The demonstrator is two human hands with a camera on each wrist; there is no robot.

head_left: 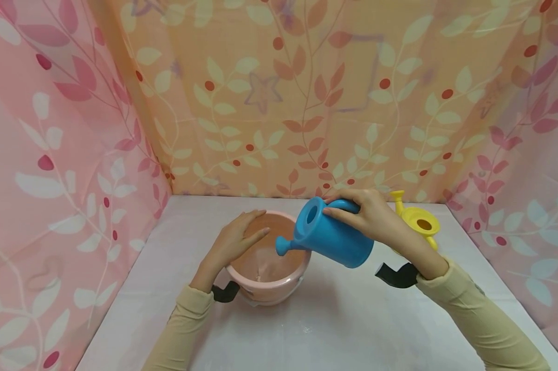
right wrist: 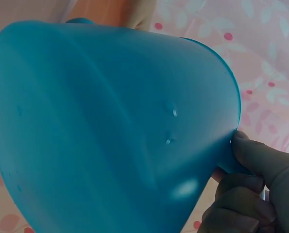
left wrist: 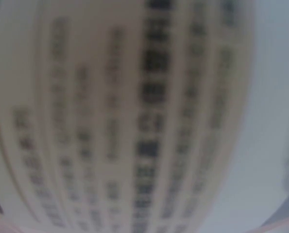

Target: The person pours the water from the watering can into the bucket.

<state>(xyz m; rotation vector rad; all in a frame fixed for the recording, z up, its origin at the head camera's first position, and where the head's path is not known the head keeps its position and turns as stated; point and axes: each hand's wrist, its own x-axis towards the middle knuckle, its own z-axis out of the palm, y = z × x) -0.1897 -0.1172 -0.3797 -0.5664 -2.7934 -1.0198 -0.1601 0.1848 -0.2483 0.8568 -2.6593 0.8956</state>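
Observation:
A blue watering can (head_left: 337, 239) is tipped to the left, its spout (head_left: 284, 246) over the opening of a pink bucket (head_left: 272, 296). My right hand (head_left: 372, 214) grips the can's handle, thumb lying near the can's top edge. Close up in the right wrist view, the can's side (right wrist: 120, 121) carries a few water drops, and curled fingers (right wrist: 239, 194) are round the handle. On the bucket's left rim rests my left hand (head_left: 234, 239), its fingers fairly straight and its thumb over the opening. A blurred printed label (left wrist: 134, 121) fills most of the left wrist view.
A yellow watering can (head_left: 420, 221) stands at the back right, behind my right forearm. The table (head_left: 353, 324) has a white cover, with a few wet-looking spots in front of the bucket. Leaf-patterned cloth (head_left: 307, 103) hangs behind and on both sides.

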